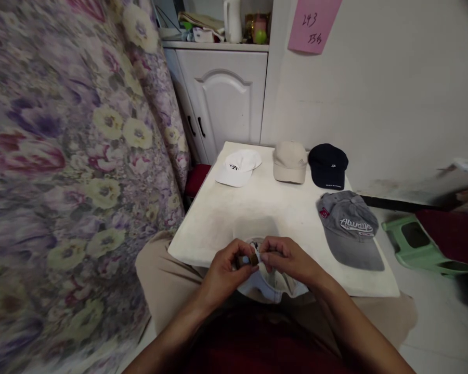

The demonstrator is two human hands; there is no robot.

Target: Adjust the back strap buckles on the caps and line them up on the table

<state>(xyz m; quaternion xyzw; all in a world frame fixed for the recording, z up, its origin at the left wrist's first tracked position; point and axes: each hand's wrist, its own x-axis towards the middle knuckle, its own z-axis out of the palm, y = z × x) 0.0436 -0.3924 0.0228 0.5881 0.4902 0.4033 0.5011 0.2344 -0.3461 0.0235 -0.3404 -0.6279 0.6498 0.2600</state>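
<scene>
A pale baseball cap (pixel 281 280) lies at the near edge of the table against my lap, its hollow inside facing up and a light blue part toward me. My left hand (pixel 228 267) is closed at the cap's left side, thumb and fingers pinching a small brown piece (pixel 253 259). Whether that piece belongs to the cap, I cannot tell. Close beside it, my right hand (pixel 286 257) pinches the cap's far edge, near a small dark print inside. The fingertips of both hands almost meet.
On the white table (pixel 203 223) lie a white cap (pixel 239 167), a beige cap (pixel 289 163), a navy cap (pixel 327 166) and a grey cap (pixel 351 228). A floral curtain (pixel 81 182) hangs left. A green stool (pixel 425 249) stands right, a white cabinet (pixel 226 98) behind.
</scene>
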